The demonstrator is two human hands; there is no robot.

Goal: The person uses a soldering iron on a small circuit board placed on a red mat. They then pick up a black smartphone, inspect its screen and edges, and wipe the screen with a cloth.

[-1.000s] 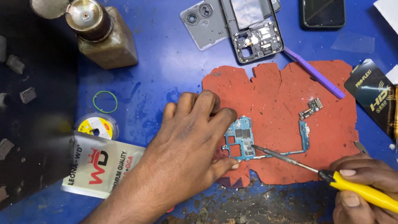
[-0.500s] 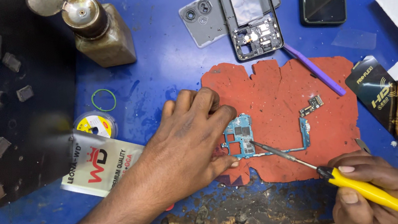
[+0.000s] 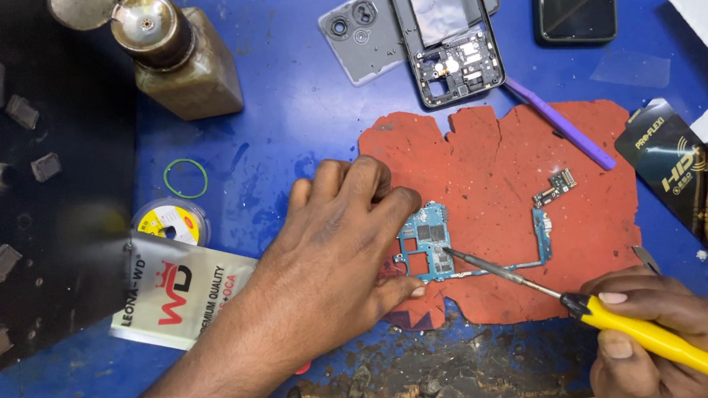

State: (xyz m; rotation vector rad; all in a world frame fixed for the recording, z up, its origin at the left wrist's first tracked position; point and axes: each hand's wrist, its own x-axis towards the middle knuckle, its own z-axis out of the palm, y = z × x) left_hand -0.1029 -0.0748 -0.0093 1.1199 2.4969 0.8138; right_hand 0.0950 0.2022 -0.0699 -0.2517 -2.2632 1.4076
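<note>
Inspector: The left hand (image 3: pixel 333 246) was found laid flat, fingers spread, pressing the near edge of a small blue circuit board (image 3: pixel 432 248) onto a red work mat (image 3: pixel 503 163). Nothing was gripped; the board was merely pinned by the fingertips.

Assessor: And the other hand?

Inspector: The right hand (image 3: pixel 657 324) was closed round the yellow handle of a soldering iron (image 3: pixel 564 295), whose tip was set on the board just beyond the left fingertips.

Assessor: What was noted nearby?

Inspector: A purple pry tool (image 3: pixel 561 124) lay above the right hand at the mat's far edge. An opened phone frame (image 3: pixel 441 26) and a brown bottle (image 3: pixel 175 59) stood well beyond the left hand on the blue bench (image 3: pixel 290 117).

Assessor: How might the step be judged well done?

Inspector: It was judged that the board should be held firmly without shifting, fingertips kept clear of the tip, and contact kept brief and confined to a single joint.
</note>
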